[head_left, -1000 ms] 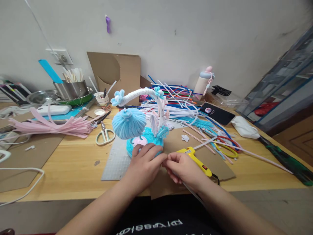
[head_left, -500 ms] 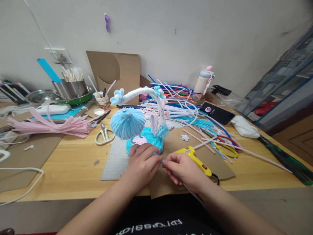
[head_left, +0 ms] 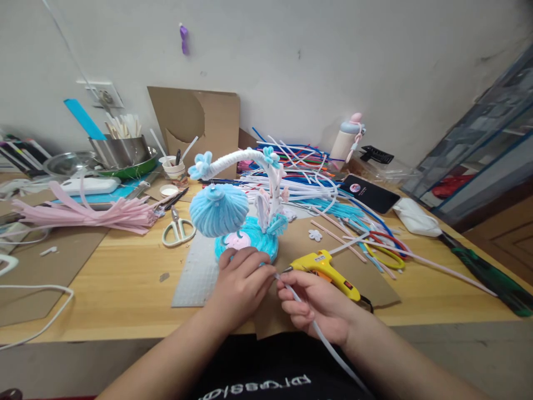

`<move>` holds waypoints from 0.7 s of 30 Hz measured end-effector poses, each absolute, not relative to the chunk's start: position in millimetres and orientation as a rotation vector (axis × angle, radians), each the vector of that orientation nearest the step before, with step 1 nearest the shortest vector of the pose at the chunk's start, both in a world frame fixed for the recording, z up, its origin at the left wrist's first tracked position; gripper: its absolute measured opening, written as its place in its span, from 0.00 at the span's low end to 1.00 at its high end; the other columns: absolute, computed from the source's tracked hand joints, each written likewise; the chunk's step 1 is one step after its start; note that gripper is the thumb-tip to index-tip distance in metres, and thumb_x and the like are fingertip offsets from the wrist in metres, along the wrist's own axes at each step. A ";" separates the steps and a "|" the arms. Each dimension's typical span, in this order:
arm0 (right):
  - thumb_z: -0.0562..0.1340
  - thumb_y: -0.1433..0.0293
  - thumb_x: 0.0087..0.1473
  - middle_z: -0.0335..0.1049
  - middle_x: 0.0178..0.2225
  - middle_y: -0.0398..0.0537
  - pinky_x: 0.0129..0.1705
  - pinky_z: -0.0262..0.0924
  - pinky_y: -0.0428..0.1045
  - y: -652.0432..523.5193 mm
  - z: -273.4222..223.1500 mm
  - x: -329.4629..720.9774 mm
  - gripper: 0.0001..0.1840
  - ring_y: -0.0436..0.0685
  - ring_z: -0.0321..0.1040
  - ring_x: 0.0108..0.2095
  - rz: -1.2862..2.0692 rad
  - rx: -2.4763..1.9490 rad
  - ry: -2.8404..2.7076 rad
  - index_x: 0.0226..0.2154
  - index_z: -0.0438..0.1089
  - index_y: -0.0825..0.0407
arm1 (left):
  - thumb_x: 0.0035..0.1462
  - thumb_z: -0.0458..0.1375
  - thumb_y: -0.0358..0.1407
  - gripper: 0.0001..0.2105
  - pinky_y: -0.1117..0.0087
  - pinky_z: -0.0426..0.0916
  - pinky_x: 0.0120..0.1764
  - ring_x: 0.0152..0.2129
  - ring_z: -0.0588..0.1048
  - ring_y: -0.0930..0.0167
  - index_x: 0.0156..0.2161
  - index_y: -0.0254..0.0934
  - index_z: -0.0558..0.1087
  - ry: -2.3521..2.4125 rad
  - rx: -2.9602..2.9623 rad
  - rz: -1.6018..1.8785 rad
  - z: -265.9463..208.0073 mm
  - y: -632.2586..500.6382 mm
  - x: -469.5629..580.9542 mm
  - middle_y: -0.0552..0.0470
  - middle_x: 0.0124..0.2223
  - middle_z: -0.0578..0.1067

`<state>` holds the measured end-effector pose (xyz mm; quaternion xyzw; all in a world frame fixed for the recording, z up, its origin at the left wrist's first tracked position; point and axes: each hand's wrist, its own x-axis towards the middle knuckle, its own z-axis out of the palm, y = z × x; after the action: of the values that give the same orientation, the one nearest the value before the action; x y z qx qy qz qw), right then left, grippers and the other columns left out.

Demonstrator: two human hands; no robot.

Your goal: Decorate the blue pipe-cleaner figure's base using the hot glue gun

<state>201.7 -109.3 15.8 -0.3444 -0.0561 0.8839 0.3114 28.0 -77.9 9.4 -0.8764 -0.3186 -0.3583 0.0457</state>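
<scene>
A lamp-shaped pipe-cleaner craft stands in front of me, with a white wrapped arched stem (head_left: 245, 155), a blue pleated shade (head_left: 219, 211) hanging from it, and a round blue base (head_left: 262, 236) with a pink patch. My left hand (head_left: 245, 275) is closed over the front edge of that base, its fingertips partly hidden. Close beside it, my right hand (head_left: 318, 305) pinches a white pipe cleaner (head_left: 328, 347) near its end, where it meets the base edge. The long tail runs through the palm toward my lap. Just behind that hand lies a yellow glue gun (head_left: 327, 266).
Scissors (head_left: 179, 230) and a pink pipe-cleaner bundle (head_left: 91, 211) lie to the left. Beneath the craft is a grey mat (head_left: 191, 286); cardboard (head_left: 375, 283) lies under the glue gun. Loose pipe cleaners (head_left: 291, 189), a phone (head_left: 370, 193) and a bottle (head_left: 345, 141) are farther back.
My right hand has turned palm-up and its fingers have loosened slightly, so more of the white pipe cleaner shows. My left hand stays at the base.
</scene>
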 end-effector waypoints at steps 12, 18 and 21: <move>0.53 0.71 0.57 0.58 0.18 0.36 0.12 0.41 0.35 -104.4 22.5 196.5 0.10 0.39 0.47 0.11 2.327 -0.982 -0.019 0.26 0.61 0.57 | 0.58 0.57 0.30 0.03 0.62 0.56 0.42 0.38 0.72 0.69 0.35 0.40 0.73 -0.890 -2.617 -1.231 -3.9 -77.3 29.1 0.56 0.37 0.78; 0.55 0.71 0.52 0.55 0.18 0.34 0.13 0.35 0.38 -105.2 20.7 190.0 0.07 0.40 0.43 0.12 2.121 -1.201 -0.421 0.24 0.57 0.53 | 0.57 0.57 0.30 0.04 0.61 0.55 0.43 0.37 0.73 0.70 0.33 0.40 0.73 -0.956 -2.649 -1.204 -3.6 -76.8 30.5 0.57 0.35 0.78; 0.56 0.70 0.47 0.53 0.18 0.36 0.18 0.38 0.42 -109.4 16.1 189.8 0.09 0.44 0.47 0.16 1.501 -1.413 -1.218 0.20 0.55 0.51 | 0.57 0.57 0.29 0.05 0.62 0.54 0.44 0.37 0.73 0.71 0.33 0.40 0.73 -0.950 -2.641 -1.212 -3.7 -76.5 30.2 0.58 0.35 0.78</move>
<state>189.8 -109.4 16.1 -0.5494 -0.4736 0.5837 0.3649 30.2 -76.5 -3.7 -0.8631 -0.3103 -0.3962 0.0422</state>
